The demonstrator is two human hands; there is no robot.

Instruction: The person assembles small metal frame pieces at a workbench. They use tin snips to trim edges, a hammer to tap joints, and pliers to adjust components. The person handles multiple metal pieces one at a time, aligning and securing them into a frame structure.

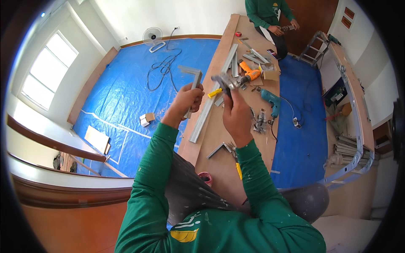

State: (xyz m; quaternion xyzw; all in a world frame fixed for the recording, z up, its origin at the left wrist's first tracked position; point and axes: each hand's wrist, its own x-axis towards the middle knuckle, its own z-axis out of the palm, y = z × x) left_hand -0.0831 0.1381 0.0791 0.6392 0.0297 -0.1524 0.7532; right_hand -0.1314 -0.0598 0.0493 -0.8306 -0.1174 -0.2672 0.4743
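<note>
Head view: left hand [186, 101] grips an angled metal bracket [196, 80]; right hand [237, 118] pinches a blurred metal piece [227, 82], both left of the orange drill [252, 75]. I judge the step as bracket handling; next move calls for steady grips.

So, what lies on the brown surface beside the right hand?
An orange drill, a teal drill and a silver metal piece lie there. The right hand covers some brown surface; anything behind it is hidden.

- 2 wearer's hands [185, 102]
- 1 held L-shaped metal piece [196, 79]
- 1 orange drill [253, 75]
- 1 phone [272, 52]
- 1 fan [152, 35]
- 1 stepladder [309, 54]
- 2 small boxes [146, 119]
- 2 people [263, 14]
</note>
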